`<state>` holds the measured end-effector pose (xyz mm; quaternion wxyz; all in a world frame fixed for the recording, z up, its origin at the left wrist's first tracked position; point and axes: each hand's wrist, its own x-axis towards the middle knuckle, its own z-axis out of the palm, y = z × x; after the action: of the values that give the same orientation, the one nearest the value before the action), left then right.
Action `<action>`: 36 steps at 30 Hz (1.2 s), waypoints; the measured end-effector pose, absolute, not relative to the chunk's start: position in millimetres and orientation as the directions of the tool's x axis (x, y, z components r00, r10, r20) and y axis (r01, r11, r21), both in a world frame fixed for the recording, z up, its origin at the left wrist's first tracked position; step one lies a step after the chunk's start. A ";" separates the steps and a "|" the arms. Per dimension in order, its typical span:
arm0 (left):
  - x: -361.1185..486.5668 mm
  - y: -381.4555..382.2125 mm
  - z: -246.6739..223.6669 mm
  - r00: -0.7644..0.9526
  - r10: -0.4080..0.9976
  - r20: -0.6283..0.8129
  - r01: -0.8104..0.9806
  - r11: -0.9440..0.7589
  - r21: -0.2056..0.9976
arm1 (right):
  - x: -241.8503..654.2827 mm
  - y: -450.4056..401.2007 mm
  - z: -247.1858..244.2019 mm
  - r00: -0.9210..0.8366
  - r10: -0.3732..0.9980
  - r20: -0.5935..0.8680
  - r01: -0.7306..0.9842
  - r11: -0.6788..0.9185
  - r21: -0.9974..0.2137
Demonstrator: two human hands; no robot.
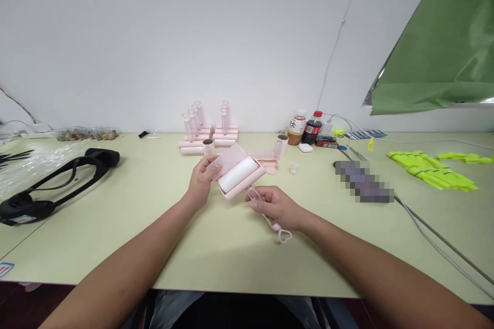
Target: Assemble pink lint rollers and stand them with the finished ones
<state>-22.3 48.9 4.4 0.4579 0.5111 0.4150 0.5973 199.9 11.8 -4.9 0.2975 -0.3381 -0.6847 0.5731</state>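
Right hand (276, 205): fingers closed round the clear handle (262, 206) of the pink lint roller (241, 177).
Left hand (203, 177): fingers pinching a pale pink flap (230, 158) beside the white roll (238, 174).
Roller: tilted above the bench (216, 247).
Behind: more pink rollers (192, 146), handles upright.

Plain pale wall (247, 36); light green-yellow tabletop (193, 247); dark reddish floor (38, 300).
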 end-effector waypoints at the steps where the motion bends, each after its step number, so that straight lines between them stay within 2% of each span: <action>1: -22.2 48.8 3.5 -0.043 0.972 0.232 -0.117 -0.236 0.965 | 199.8 11.7 -4.9 -0.598 0.801 0.022 0.121 0.117 -0.986; 8: -23.4 48.2 0.1 0.047 0.965 0.257 -0.104 -0.251 0.962 | 198.7 10.7 -4.3 -0.598 0.801 0.009 0.121 0.102 -0.987; 13: -22.8 47.0 1.4 0.199 0.956 0.217 -0.047 -0.211 0.976 | 196.7 10.8 -1.8 -0.583 0.812 0.021 0.122 0.114 -0.986; 19: -24.5 44.5 6.7 0.374 0.883 0.283 0.021 -0.313 0.950 | 194.5 10.5 -2.4 -0.567 0.824 0.003 0.115 0.083 -0.990; 22: -24.4 42.1 9.3 0.419 0.864 0.279 0.147 -0.367 0.918 | 193.6 11.3 -4.4 -0.539 0.842 -0.029 0.104 0.032 -0.994; 31: -16.4 35.1 -3.1 0.353 0.878 0.324 0.479 -0.467 0.744 | 193.7 18.6 -9.6 -0.387 0.915 -0.110 0.031 -0.107 -0.994; 36: -17.1 36.8 -1.9 0.300 0.898 0.322 0.491 -0.434 0.755 | 195.1 17.8 -8.6 -0.437 0.897 -0.062 -0.051 -0.093 -0.994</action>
<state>-17.1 36.8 -1.9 0.2710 0.7592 0.4576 0.3752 195.1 17.8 -8.6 0.3728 -0.3777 -0.5606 0.6357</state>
